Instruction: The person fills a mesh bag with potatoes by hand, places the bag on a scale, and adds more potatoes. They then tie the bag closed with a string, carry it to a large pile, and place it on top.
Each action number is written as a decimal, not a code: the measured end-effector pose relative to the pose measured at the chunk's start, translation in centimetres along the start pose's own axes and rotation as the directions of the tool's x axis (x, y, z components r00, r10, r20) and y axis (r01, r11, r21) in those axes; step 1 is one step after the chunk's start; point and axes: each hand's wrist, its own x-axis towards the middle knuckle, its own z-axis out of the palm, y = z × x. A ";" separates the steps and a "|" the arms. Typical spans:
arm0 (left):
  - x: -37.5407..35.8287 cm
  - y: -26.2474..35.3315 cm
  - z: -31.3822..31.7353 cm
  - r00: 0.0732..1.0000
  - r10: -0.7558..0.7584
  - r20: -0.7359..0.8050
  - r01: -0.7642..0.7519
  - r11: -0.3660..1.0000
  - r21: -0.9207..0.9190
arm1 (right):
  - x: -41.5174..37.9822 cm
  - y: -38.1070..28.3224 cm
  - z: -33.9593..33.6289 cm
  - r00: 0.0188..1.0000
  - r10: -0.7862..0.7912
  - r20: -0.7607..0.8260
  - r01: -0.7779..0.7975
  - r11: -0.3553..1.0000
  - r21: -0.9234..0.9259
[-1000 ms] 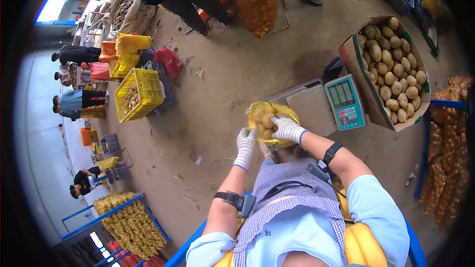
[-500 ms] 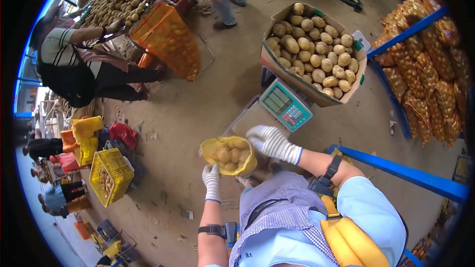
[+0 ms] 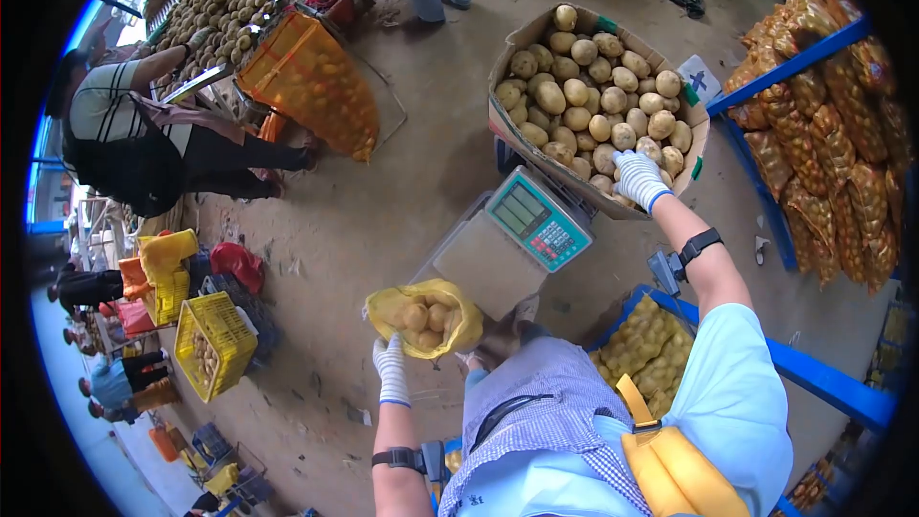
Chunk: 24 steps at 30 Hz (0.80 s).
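My left hand (image 3: 391,369), in a striped glove, is closed on the edge of a yellow mesh bag (image 3: 378,306). The bag's mouth is open, and potatoes (image 3: 426,318) show inside. My gloved right hand (image 3: 639,178) reaches over the near rim of a cardboard box (image 3: 565,172), its fingers spread on the potatoes (image 3: 617,98) heaped there. Its fingertips are partly hidden among them. Between the hands stands a scale with a teal display and keypad (image 3: 540,218) and a flat metal platform (image 3: 488,263).
Blue metal bars (image 3: 814,378) run at my right, beside a bin of yellow-bagged potatoes (image 3: 646,349). Filled net sacks (image 3: 814,153) are stacked far right. An orange net sack (image 3: 316,86) and a person (image 3: 115,124) are upper left. A yellow crate (image 3: 215,340) stands left.
My right hand has moved from beside the yellow bag, up and right into the cardboard box. My left hand and the bag have shifted slightly left and down.
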 end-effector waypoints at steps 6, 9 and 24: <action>0.2 -1.1 0.6 0.999 0.000 -0.036 -0.001 1.000 -0.030 | 1.3 -1.0 -3.0 0.956 0.090 -0.280 -0.051 0.988 0.146; -0.7 0.0 0.6 0.998 -0.013 -0.063 0.008 0.996 -0.085 | 4.8 -1.2 -2.2 0.936 0.085 -0.342 -0.053 0.993 0.101; -3.0 1.9 0.6 0.994 0.034 -0.103 -0.041 0.997 -0.065 | 14.4 -2.3 -6.2 0.896 0.373 -0.242 -0.201 0.825 0.528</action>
